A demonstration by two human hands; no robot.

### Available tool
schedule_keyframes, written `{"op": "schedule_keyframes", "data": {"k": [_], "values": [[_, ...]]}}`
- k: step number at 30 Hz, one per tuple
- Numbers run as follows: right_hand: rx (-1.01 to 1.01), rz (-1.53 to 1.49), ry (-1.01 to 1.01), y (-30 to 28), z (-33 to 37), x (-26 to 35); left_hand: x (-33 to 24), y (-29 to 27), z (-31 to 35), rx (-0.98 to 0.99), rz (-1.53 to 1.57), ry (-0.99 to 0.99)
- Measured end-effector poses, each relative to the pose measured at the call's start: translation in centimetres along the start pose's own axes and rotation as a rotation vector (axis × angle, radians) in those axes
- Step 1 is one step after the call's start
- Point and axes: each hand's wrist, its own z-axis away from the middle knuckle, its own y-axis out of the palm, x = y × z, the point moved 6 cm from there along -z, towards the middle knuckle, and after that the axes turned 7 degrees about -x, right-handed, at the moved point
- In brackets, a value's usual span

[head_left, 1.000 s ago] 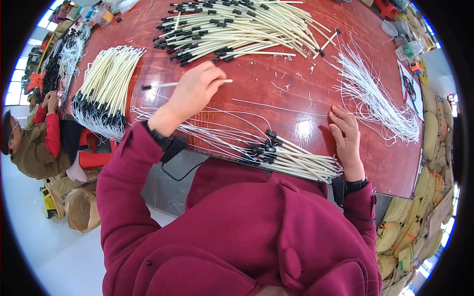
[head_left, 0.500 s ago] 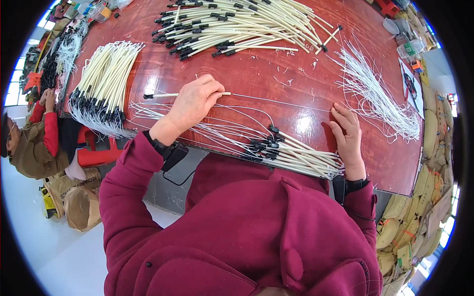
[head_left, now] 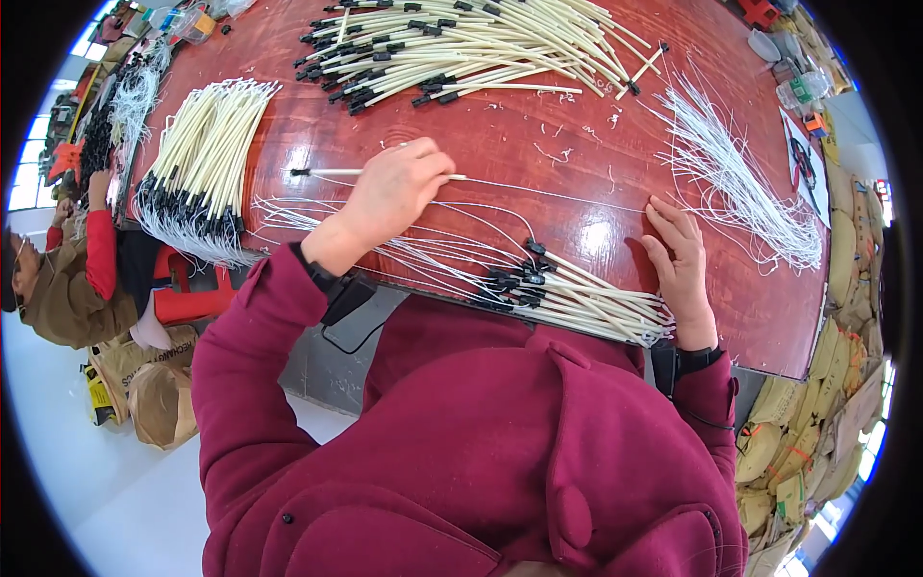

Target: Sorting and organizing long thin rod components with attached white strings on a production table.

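One pale tube [head_left: 338, 171] is pinched in the left hand [head_left: 396, 192] over the red table [head_left: 481, 133]. Its right end now meets the white wire [head_left: 558, 195], which lay apart one second ago, so probably the wire is entering. It reaches the right hand [head_left: 681, 255]; whether fingers pinch it, I cannot tell.

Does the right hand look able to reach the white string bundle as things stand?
Probably yes: the white string bundle lies near the right hand, and nothing seems to stand between them.

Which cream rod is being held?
The rod in the left hand, black end leftward, white strand running from its right end; the other rods lie unheld.
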Motion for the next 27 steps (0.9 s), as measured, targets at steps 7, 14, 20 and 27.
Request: {"op": "schedule_keyframes", "data": {"k": [7,14,20,27], "values": [[0.146,0.121,-0.096,1.7,-0.7,4.7,-7.2,8.7,-7.5,0.209,-0.163,0.379],[0.014,0.131,-0.145,1.6,-1.1,4.7,-11.8,9.2,-7.2,0.138,-0.206,0.437],[-0.009,0.090,-0.115,1.0,-1.9,3.0,-4.0,1.0,-4.9,0.067,-0.105,0.074],[0.067,0.100,-0.176,2.1,-3.4,5.0,-0.4,0.0,-2.7,0.048,-0.037,0.040]]}}
